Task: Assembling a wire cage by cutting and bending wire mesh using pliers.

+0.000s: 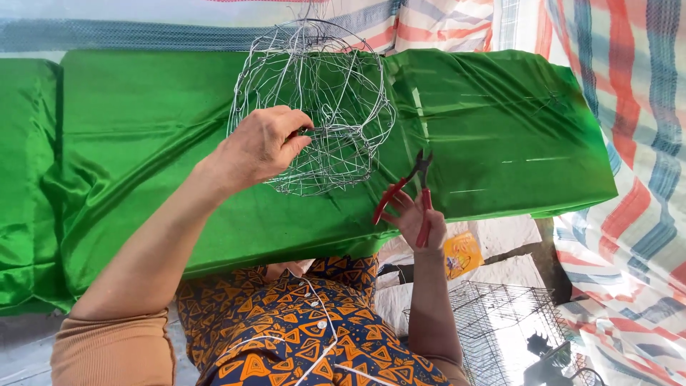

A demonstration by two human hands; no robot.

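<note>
Gripping red-handled pliers at the counter's near edge, the right hand holds them jaws-open; farther in, the left hand pinches the wire basket frame, which reaches toward the far edge.

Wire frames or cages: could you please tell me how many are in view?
2. A rounded wire frame held by the left hand over the green cloth, and a rectangular wire cage at lower right, partly cut off.
</note>
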